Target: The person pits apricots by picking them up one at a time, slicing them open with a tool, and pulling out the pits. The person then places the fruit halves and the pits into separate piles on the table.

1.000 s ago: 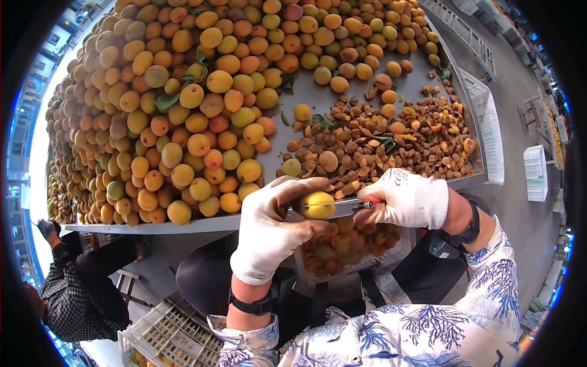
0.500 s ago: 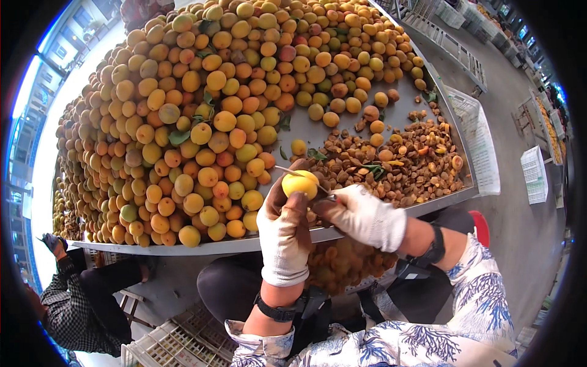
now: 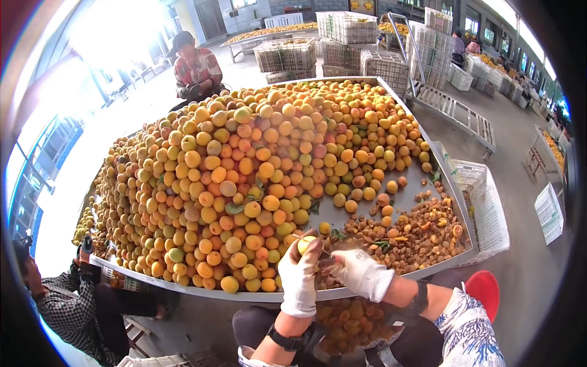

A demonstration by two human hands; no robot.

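A yellow apricot (image 3: 305, 245) is pinched in my left hand (image 3: 299, 280), which wears a white glove stained brown at the fingers. Close beside it on the right, my right hand (image 3: 364, 275), gloved the same way, is closed on a thin metal tool. The tool's pale tip (image 3: 298, 236) sticks out at the apricot's left side; its handle end is blurred in my fingers. Both hands are above the near edge of a metal table (image 3: 202, 291). Left of them rises a large heap of whole apricots (image 3: 208, 183); to the right lie many brown pits (image 3: 422, 235).
Below the table edge, between my knees, is a mass of orange apricot pieces (image 3: 351, 324). A white crate (image 3: 489, 208) stands against the table's right side, near a red stool (image 3: 483, 293). One person (image 3: 197, 70) sits beyond the heap, another (image 3: 67, 306) at left. Stacked crates (image 3: 348, 46) stand behind.
The view has tilted up, bringing the far person and stacked crates into sight. Both hands stay together at the apricot, and my right hand is now blurred by motion.
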